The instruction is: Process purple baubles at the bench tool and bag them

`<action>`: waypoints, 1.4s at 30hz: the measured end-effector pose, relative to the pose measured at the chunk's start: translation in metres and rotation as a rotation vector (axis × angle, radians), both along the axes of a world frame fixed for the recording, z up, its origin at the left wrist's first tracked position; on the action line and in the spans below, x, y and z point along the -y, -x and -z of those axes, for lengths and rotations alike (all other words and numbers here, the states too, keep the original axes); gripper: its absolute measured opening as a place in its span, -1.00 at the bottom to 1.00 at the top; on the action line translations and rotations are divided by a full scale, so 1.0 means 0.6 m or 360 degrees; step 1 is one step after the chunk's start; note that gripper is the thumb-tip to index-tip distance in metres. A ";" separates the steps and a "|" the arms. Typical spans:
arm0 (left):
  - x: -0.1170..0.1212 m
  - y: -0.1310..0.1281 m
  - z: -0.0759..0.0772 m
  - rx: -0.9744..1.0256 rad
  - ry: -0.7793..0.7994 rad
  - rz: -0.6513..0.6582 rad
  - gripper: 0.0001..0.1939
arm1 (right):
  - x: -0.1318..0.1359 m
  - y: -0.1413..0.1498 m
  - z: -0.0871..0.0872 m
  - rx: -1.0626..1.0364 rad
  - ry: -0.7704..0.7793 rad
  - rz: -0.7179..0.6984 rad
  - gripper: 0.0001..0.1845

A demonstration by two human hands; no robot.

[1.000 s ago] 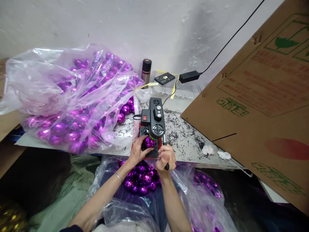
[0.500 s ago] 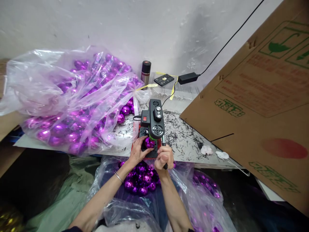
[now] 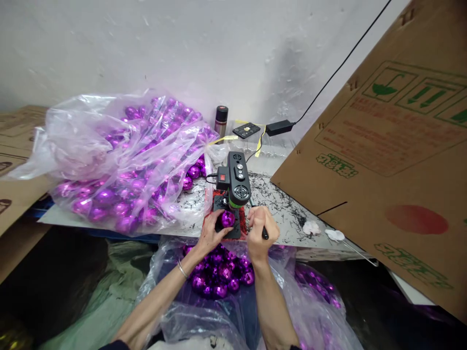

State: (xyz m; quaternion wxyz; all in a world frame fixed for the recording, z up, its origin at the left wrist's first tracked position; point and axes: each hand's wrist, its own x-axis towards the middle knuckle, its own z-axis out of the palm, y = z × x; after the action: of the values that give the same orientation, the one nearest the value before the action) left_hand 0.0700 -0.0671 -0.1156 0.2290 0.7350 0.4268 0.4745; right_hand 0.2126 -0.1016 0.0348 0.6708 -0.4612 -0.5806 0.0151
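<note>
A shiny purple mirror-faceted ball (image 3: 228,218) sits on the dark base plate of a small black bench machine (image 3: 239,177), just in front of its round head with a green ring. My left hand (image 3: 210,232) curls round the ball's left and near side, thumb and fingers holding it. My right hand (image 3: 263,231) is a fist round the black-ended lever handle (image 3: 265,234) at the machine's right. Below the table edge, more purple balls (image 3: 222,274) lie in a clear plastic bag on my lap.
A large clear bag of purple balls (image 3: 120,170) lies on the left of the table. Black bits (image 3: 280,199) litter the surface. A big cardboard box (image 3: 372,160) leans at the right. A flask (image 3: 221,120), a phone-like slab (image 3: 246,130) and a power adapter (image 3: 280,127) stand near the wall.
My right hand has swung the lever handle outward to the right. The ball has come out from under the machine's head toward me, with my left hand still on it. The view has shifted slightly.
</note>
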 end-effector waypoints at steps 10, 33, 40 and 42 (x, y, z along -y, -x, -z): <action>0.073 0.102 -0.055 -0.0390 -0.0332 0.0238 -0.47 | 0.007 0.007 0.021 0.0063 -0.0120 -0.0038 -0.59; -0.175 0.160 -0.199 0.0242 0.0956 -0.0229 -0.46 | 0.002 0.004 0.028 0.0123 -0.0174 -0.0086 -0.60; -0.047 0.082 -0.120 0.1256 0.1284 0.0064 -0.57 | -0.005 0.005 -0.014 0.0002 -0.0094 -0.0064 -0.58; -0.032 0.052 -0.095 0.1234 0.1248 -0.0011 -0.52 | -0.008 0.003 -0.025 0.0021 -0.0048 -0.0044 -0.56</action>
State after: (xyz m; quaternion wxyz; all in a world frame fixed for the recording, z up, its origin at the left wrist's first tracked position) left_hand 0.0385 -0.0481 -0.0588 0.6246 0.3645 0.4584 0.5166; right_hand 0.2109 -0.0969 0.0498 0.6736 -0.4431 -0.5914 0.0125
